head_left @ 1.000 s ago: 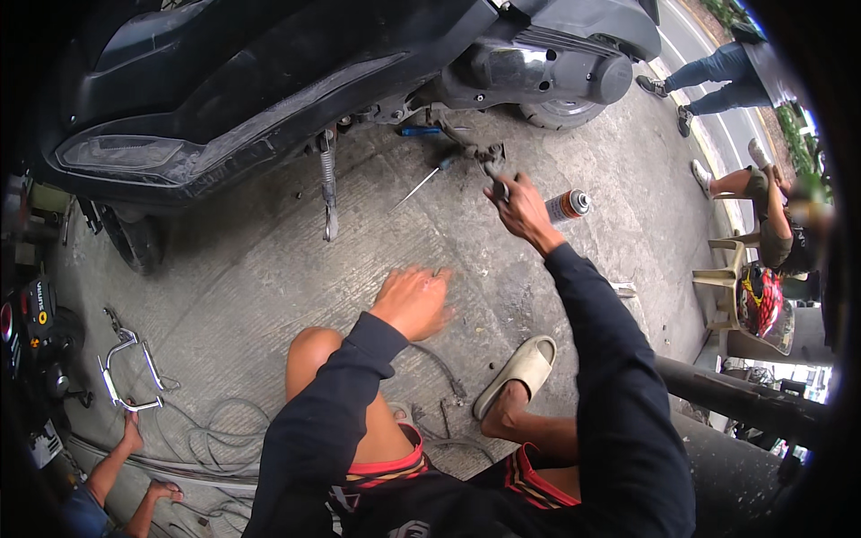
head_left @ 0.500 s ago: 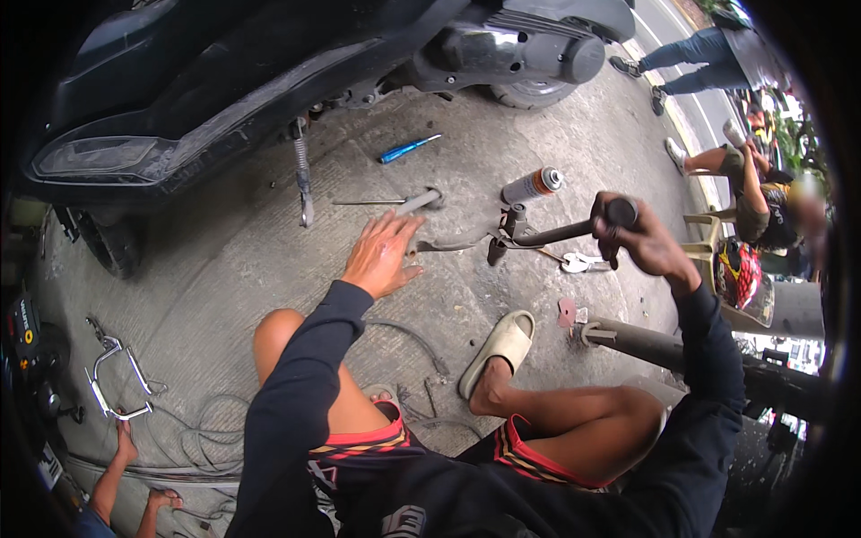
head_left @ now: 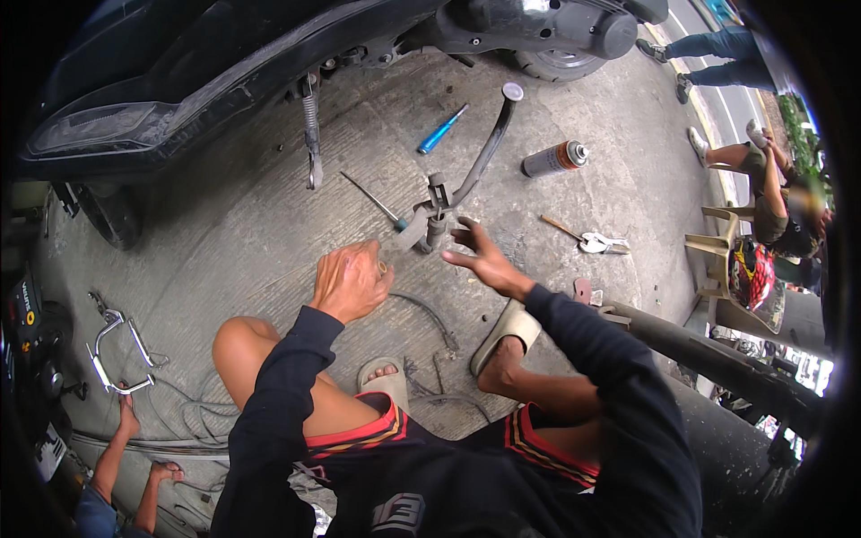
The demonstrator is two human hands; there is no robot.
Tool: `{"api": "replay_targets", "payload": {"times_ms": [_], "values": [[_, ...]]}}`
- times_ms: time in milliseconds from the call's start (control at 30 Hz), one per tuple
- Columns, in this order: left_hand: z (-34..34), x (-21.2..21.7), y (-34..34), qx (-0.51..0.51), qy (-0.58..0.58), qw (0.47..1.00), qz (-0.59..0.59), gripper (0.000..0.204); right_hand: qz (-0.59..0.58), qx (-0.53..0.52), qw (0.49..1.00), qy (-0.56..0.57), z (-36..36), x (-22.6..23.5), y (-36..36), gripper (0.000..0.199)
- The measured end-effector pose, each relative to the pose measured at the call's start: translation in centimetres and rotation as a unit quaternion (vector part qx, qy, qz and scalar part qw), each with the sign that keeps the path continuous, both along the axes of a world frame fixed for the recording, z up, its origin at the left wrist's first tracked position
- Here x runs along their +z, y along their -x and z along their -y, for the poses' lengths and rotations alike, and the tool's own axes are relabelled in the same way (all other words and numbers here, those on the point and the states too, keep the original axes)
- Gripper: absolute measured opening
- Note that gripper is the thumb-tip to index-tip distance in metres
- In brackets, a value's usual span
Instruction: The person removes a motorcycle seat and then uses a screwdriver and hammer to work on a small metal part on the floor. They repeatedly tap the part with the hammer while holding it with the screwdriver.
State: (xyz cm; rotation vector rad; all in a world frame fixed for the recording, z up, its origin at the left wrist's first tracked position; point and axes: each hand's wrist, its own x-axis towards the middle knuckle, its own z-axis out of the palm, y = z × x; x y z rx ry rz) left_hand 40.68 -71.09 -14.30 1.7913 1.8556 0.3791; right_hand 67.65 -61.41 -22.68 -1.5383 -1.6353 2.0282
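A grey metal motorcycle stand [head_left: 481,154], with a round-capped leg and a pivot fitting, is in front of me, its capped end pointing away. My left hand [head_left: 348,280] has its fingers curled round the near end of the stand. Just right of the pivot, my right hand [head_left: 489,266] is open with fingers apart, holding nothing. Partly behind the stand lies a long-shafted screwdriver [head_left: 369,197]. A blue screwdriver [head_left: 441,131] rests on the concrete farther off, and an orange-and-grey spray can [head_left: 554,160] is to the right.
A dark scooter [head_left: 269,72] fills the far left, its spring-fitted side stand [head_left: 312,134] hanging down. Pliers [head_left: 603,242] lie at right, near a metal post [head_left: 691,345]. A hose [head_left: 426,314] curves before my feet. A chrome bracket [head_left: 100,360] is at left; other people sit and stand around.
The stand has swung round, its capped leg going from the right to pointing away. My right hand has let go of that leg and come inward; my left hand has closed on the near end.
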Motion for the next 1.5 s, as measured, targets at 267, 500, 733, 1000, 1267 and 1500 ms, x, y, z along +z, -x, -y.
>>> {"api": "replay_targets", "payload": {"times_ms": [267,500,733,1000,1267,1500], "values": [[1.0,-5.1,1.4,-0.087,0.017,0.992,-0.091,0.021,0.146,-0.056,0.988,-0.019,6.0,-7.4,8.3,0.054],[0.6,-7.6,-0.1,-0.103,0.039,0.990,-0.090,0.025,0.260,-0.078,0.953,-0.133,7.2,-8.4,9.1,0.056],[-2.2,-6.7,-1.2,-0.087,0.096,0.988,-0.086,0.024,0.218,-0.008,0.975,-0.027,4.2,-8.4,6.4,0.048],[-3.8,-6.9,-0.7,-0.083,0.130,0.984,-0.084,0.027,-0.357,-0.368,0.736,0.442,6.6,-11.1,5.6,0.021],[-3.7,-6.7,-1.3,-0.080,0.143,0.980,-0.109,0.035,0.220,-0.129,0.958,-0.131,6.7,-10.4,9.5,0.039],[-3.7,-6.0,-2.5,0.028,0.188,0.979,-0.073,0.037,0.365,0.072,0.855,-0.361,5.7,-10.9,7.8,0.018]]}}
